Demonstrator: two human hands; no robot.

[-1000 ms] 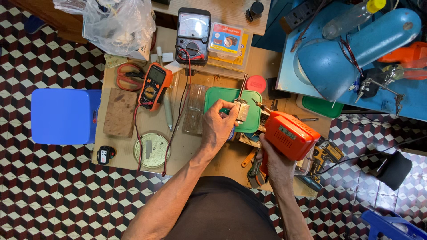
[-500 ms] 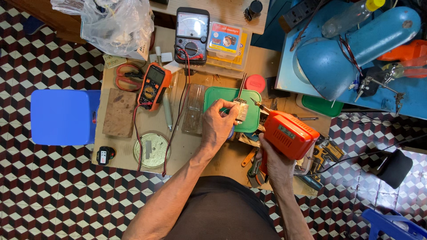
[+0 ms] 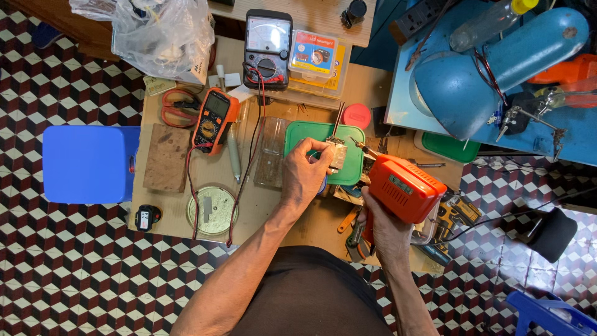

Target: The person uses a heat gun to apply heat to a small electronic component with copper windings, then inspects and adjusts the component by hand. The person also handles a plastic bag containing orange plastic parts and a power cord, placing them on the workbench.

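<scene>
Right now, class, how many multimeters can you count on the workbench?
2. An orange multimeter lies left of centre, beside the red scissors. A black multimeter stands at the back, next to a yellow box. The plastic bag may hide more.

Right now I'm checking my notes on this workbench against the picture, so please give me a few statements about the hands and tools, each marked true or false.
1. The right hand grips an orange soldering gun. True.
2. The left hand holds a small metal part over a green tray. True.
3. The orange multimeter lies right of the green tray. False: it lies to its left.
4. The left hand holds the red-handled scissors. False: they lie untouched beside the orange multimeter.
5. A blue stool stands left of the bench. True.
</scene>
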